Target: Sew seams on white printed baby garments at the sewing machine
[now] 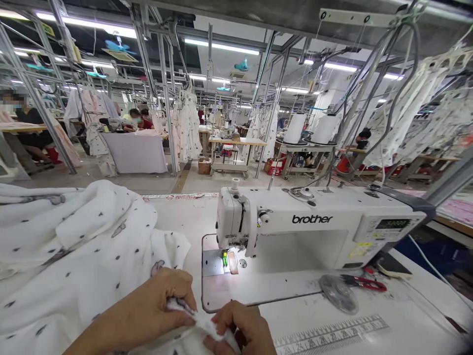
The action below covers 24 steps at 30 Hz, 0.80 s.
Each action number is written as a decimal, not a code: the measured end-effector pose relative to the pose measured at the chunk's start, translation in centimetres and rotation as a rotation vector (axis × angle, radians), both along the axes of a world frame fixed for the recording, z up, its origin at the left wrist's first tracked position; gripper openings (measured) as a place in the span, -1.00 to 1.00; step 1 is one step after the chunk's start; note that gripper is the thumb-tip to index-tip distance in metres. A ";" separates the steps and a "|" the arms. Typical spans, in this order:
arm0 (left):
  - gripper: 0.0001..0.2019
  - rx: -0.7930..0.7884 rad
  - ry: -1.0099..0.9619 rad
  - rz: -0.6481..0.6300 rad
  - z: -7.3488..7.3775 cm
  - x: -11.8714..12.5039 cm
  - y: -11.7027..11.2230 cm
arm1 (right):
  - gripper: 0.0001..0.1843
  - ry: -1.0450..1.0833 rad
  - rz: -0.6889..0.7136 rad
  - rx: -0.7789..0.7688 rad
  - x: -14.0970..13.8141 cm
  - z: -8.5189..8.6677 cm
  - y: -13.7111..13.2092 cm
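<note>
The left hand (151, 305) and right hand (240, 329) pinch a fold of white printed fabric (201, 320), apparently between thumbs and fingers, near the front edge of the desk (406, 315), just before the Brother sewing machine (310, 219), the rest of the fabric (70, 246) heaped at left.

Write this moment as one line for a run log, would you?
left hand: pinching white printed fabric | right hand: pinching same fabric | nearby: white Brother sewing machine, red-handled snips
</note>
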State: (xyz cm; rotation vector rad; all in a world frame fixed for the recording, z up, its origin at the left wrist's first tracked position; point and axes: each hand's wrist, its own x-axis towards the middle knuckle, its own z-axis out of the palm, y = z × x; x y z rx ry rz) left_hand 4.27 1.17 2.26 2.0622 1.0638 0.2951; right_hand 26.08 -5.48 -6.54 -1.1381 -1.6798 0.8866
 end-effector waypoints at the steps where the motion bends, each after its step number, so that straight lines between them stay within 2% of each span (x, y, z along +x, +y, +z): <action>1: -0.94 -0.006 0.005 -0.002 0.0 0.0 0.0 | -0.77 0.045 0.028 -0.075 0.0 -0.2 0.0; 4: -0.91 -0.033 0.019 -0.030 0.0 0.2 -0.2 | -0.64 0.111 0.177 -0.246 0.4 0.1 0.1; 6: -0.91 -0.063 0.016 -0.062 0.1 0.4 -0.2 | -0.63 0.058 0.270 -0.265 1.1 1.5 0.3; 7: -0.90 -0.081 0.011 -0.073 0.1 0.5 -0.2 | -0.67 -0.004 0.281 -0.218 1.5 2.5 0.4; 9: -0.88 -0.117 -0.018 -0.081 -0.1 0.8 -0.1 | -0.71 -0.202 0.230 0.024 2.2 4.5 1.0; 11: -0.86 -0.172 -0.074 -0.103 -0.5 1.0 0.1 | -0.67 -0.445 0.212 0.435 2.6 6.1 2.0; 13: -0.91 -0.251 -0.150 -0.154 -1.0 1.3 0.3 | -0.68 -0.649 0.316 0.859 2.5 6.9 3.3; 15: -0.91 -0.309 -0.211 -0.185 -1.6 1.5 0.7 | -0.77 -0.726 0.468 1.143 2.1 6.9 4.5; 17: -0.88 -0.323 -0.237 -0.173 -2.3 1.5 1.1 | -0.82 -0.719 0.593 1.314 1.6 6.3 5.4; 20: -0.89 -0.342 -0.233 -0.163 -3.4 1.3 1.9 | -0.71 -0.718 0.613 1.457 1.1 5.1 6.0; 24: -0.72 -0.399 -0.155 -0.188 -4.3 1.1 3.0 | -0.71 -0.690 0.587 1.449 1.1 3.9 6.4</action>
